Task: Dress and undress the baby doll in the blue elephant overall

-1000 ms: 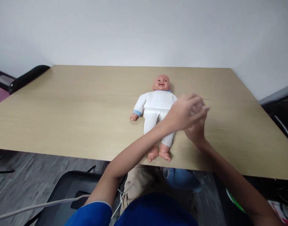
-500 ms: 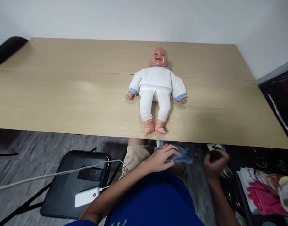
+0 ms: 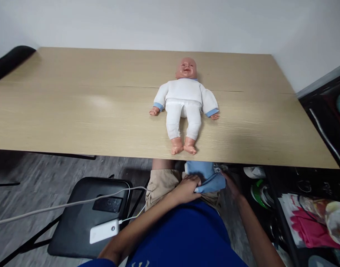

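Note:
A baby doll in a white suit with blue cuffs lies on its back on the light wooden table, feet at the near edge. Below the table edge, a folded light blue cloth rests on my lap. My left hand grips the cloth's near left edge. At the cloth's right side is my right hand, partly hidden; its grip cannot be made out.
A black chair stands at my left with a white power bank, a phone and a white cable on its seat. At the right, below the table, is a dark shelf and a bin of coloured fabrics.
Both hands left the space above the doll and dropped under the table edge. My left hand took the blue cloth; my right hand then moved left to the cloth's right side.

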`<action>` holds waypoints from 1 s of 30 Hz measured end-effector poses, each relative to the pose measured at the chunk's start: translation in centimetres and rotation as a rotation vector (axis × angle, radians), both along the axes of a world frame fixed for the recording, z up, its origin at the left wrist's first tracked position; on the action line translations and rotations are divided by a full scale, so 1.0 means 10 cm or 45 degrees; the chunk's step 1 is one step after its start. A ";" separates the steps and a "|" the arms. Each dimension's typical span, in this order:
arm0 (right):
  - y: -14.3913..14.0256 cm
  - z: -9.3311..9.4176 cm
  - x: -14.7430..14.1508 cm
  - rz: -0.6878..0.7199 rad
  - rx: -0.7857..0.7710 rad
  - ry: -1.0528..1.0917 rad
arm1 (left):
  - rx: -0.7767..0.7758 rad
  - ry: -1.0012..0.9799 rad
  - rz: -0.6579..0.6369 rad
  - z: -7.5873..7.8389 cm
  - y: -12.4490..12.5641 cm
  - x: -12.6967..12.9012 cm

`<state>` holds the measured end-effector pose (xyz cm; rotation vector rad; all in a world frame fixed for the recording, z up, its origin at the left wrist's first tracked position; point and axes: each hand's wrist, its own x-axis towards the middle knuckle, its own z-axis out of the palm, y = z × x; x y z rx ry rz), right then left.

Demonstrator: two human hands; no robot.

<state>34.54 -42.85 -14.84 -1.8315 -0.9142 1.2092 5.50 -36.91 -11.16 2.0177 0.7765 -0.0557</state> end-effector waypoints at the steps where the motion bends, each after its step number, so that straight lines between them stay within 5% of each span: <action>1: 0.05 0.03 -0.02 -0.038 -0.037 0.004 | 0.003 -0.004 -0.079 0.09 -0.03 -0.02; 4: 0.13 0.15 -0.12 -0.105 -0.111 -0.008 | -0.017 0.072 -0.272 0.39 -0.06 -0.16; 7: 0.11 0.41 -0.28 0.012 -0.093 -0.015 | -0.090 0.071 -0.321 0.76 0.02 -0.43; 13: 0.10 1.40 -0.46 0.559 0.307 -0.153 | -0.114 -0.651 -0.074 1.58 0.53 -0.87; 16: 0.32 1.92 -0.46 0.668 0.617 -0.071 | 0.032 -0.891 0.097 1.82 0.90 -0.80; 19: 0.66 2.37 -0.52 0.753 0.776 0.045 | -0.090 -1.056 -0.029 1.95 1.31 -0.61; 21: 0.89 2.61 -0.60 0.660 0.895 0.097 | -0.257 -1.071 -0.117 2.05 1.56 -0.50; 24: 1.20 2.86 -0.71 0.614 1.041 0.294 | -0.307 -1.021 -0.073 2.28 1.86 -0.44; 30: 1.78 3.11 -0.52 0.885 1.033 0.494 | 0.012 -0.931 -0.195 2.92 2.18 -0.48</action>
